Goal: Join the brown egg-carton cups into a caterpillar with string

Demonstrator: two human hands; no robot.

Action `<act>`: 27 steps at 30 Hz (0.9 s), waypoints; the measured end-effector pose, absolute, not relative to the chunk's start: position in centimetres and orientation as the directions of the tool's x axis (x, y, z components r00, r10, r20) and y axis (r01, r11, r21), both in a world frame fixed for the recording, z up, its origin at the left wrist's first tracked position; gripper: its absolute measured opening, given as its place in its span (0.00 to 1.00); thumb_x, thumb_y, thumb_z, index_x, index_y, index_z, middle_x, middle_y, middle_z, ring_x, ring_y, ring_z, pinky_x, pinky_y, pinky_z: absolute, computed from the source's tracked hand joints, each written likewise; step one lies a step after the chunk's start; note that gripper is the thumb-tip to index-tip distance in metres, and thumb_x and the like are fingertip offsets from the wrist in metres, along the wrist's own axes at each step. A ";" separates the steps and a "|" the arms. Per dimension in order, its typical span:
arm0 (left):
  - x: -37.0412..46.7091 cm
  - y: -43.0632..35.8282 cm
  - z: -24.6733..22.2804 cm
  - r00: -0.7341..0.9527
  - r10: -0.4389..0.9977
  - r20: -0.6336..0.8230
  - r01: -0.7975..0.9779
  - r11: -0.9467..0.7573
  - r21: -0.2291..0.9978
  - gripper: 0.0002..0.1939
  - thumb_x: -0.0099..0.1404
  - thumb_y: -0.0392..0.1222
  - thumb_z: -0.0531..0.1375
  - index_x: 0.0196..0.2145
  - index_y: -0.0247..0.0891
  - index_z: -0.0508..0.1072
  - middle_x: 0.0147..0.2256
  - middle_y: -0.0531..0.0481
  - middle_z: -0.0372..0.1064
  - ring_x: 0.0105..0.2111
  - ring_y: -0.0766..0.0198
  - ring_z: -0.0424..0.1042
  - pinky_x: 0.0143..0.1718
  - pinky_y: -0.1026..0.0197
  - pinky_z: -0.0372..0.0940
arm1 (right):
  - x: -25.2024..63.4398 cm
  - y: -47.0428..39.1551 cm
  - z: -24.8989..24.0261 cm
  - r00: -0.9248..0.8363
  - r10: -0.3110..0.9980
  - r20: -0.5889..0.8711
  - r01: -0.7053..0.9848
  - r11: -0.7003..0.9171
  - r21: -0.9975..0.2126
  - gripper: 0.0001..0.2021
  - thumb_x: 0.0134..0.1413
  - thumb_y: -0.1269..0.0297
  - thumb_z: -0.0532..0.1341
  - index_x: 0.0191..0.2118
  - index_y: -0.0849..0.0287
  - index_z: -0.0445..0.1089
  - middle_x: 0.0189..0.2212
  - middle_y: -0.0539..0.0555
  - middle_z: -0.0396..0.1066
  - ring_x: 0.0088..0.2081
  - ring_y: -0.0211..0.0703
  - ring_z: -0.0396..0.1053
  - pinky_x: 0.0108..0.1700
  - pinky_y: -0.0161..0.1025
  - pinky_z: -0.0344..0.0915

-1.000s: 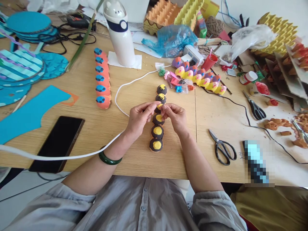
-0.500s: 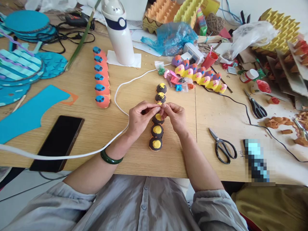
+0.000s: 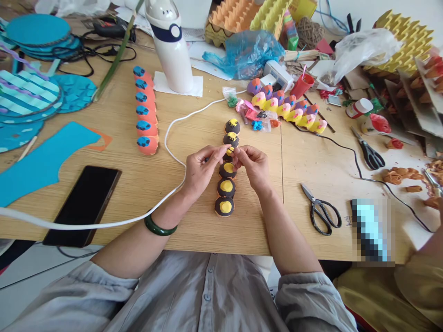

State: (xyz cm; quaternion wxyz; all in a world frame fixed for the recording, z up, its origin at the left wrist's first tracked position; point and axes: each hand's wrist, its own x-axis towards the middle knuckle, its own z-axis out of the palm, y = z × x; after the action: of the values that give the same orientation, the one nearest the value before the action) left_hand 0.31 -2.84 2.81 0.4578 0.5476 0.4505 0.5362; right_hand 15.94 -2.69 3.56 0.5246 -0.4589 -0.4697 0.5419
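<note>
Wooden tabletop, pale and grainy [image 3: 256, 230], crowded along its far side, and right at the middle of it two bare hands are at close work! Left hand [image 3: 200, 170]: thumb and forefinger drawn in, tips pinched close together. Right hand [image 3: 254, 168], mirroring it: thumb and forefinger brought together too, the two pinches almost meeting. Is a scrap caught between those tips? Too small to tell, for either hand.

Directly below them, the row of six black domes with yellow patches [image 3: 226, 188] runs away from the person, upper-middle part half covered by the fingers. Dark marks show on the yellow of the two farthest domes; the three nearest wear plain yellow.

Over on the left, a coral-orange row of bumps topped with blue [image 3: 148, 120] lies well apart, a white cable [image 3: 169, 133] curving between the two rows. Beyond the hands, to the right, a slanting row of yellow bumps with pink bits [image 3: 284, 110] sits beside a purple one [image 3: 278, 97]. Nearer on that side, black-handled metal scissors [image 3: 321, 212] rest, blades apart from everything. Dark green bangle [image 3: 160, 226] on the left wrist!
</note>
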 end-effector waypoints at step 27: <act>0.6 -2.4 2.6 -0.068 0.988 0.140 -0.004 -0.140 0.990 0.10 0.63 0.48 0.69 0.29 0.40 0.83 0.24 0.52 0.73 0.28 0.65 0.70 0.31 0.62 0.64 | 16.1 -2.9 3.7 -0.014 1.000 0.022 -0.097 0.021 -0.995 0.23 0.49 0.40 0.72 0.31 0.57 0.72 0.26 0.47 0.71 0.26 0.33 0.67 0.29 0.34 0.69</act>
State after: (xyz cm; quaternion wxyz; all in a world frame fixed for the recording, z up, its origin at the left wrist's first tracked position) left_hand 0.58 -2.43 2.60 0.4485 0.5145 0.4782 0.5527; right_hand 16.05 -2.85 3.74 0.5252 -0.4662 -0.4842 0.5219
